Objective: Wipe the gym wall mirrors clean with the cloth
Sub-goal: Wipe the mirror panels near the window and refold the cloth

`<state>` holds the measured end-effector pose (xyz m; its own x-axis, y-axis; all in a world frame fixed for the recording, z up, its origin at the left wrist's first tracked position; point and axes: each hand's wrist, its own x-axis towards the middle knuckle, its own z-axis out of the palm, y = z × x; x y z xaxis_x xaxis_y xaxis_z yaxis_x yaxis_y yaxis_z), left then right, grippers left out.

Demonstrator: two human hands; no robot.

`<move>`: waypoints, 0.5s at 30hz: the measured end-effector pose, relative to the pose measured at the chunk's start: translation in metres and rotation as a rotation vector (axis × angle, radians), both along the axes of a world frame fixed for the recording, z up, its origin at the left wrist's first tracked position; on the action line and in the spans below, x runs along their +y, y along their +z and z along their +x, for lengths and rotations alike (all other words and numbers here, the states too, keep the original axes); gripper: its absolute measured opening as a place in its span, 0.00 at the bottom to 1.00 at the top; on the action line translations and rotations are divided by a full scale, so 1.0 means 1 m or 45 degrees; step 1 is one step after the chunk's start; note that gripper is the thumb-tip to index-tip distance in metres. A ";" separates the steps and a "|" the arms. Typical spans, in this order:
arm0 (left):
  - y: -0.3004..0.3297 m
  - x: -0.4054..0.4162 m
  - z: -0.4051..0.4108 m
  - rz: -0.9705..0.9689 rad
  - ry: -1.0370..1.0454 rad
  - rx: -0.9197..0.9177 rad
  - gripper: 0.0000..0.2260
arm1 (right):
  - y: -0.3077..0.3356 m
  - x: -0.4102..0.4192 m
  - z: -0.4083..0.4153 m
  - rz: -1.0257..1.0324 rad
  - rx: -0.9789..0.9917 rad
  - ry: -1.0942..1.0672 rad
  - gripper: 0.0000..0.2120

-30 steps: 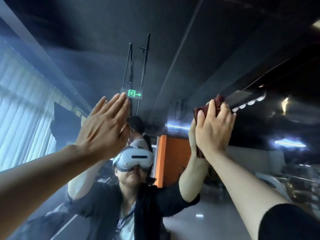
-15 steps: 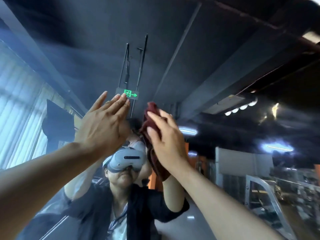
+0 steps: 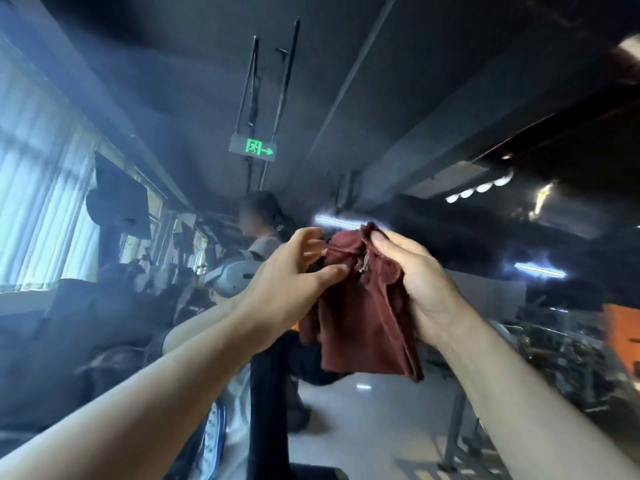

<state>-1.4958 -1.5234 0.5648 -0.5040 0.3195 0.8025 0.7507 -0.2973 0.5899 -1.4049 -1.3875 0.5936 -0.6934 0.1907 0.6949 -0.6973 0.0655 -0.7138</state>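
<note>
Nearest the camera, two bare forearms rise from the lower corners and meet at mid-frame. The right hand [image 3: 412, 271] pinches the top edge of a dark red cloth [image 3: 363, 317], thumb over the upper fold and fingers curled behind it, so the cloth hangs down in loose folds from that grip. The left hand [image 3: 294, 282] comes in from the other side; its thumb lies against the cloth's left edge and its fingers are partly spread and bent toward the upper fold, touching it. Whether those fingers actually clasp the fabric cannot be told. The cloth is held in the air between the two hands, off the glass.

Behind the hands is the mirror [image 3: 450, 98], which fills the view. The hands and cloth cover much of the reflected person; a pale headset [image 3: 232, 278] and part of a dark top show just left of the left wrist. Another person [image 3: 258, 220] stands reflected a little further back, turned to the side. At the left, bright vertical blinds [image 3: 38, 188] hang over a window. High up, a green exit sign [image 3: 254, 147] hangs on two rods from the dark ceiling. At the right, dim gym equipment [image 3: 554, 348] and an orange panel [image 3: 621, 330] show at the far edge.
</note>
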 end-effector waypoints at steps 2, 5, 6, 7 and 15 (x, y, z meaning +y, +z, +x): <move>-0.005 0.001 0.006 -0.028 -0.079 -0.115 0.28 | -0.001 0.006 0.010 -0.003 0.004 -0.008 0.17; -0.014 0.003 0.018 -0.225 -0.390 -0.282 0.23 | -0.003 0.010 0.022 -0.050 0.009 -0.054 0.16; -0.017 0.004 0.021 -0.318 -0.504 -0.338 0.24 | -0.004 0.011 0.026 -0.051 0.019 -0.059 0.13; -0.021 0.006 0.024 -0.406 -0.596 -0.391 0.24 | -0.005 0.013 0.028 -0.042 0.023 -0.068 0.12; -0.021 0.030 0.022 -0.201 -0.469 -0.733 0.10 | -0.013 0.032 0.049 -0.070 -0.026 -0.075 0.16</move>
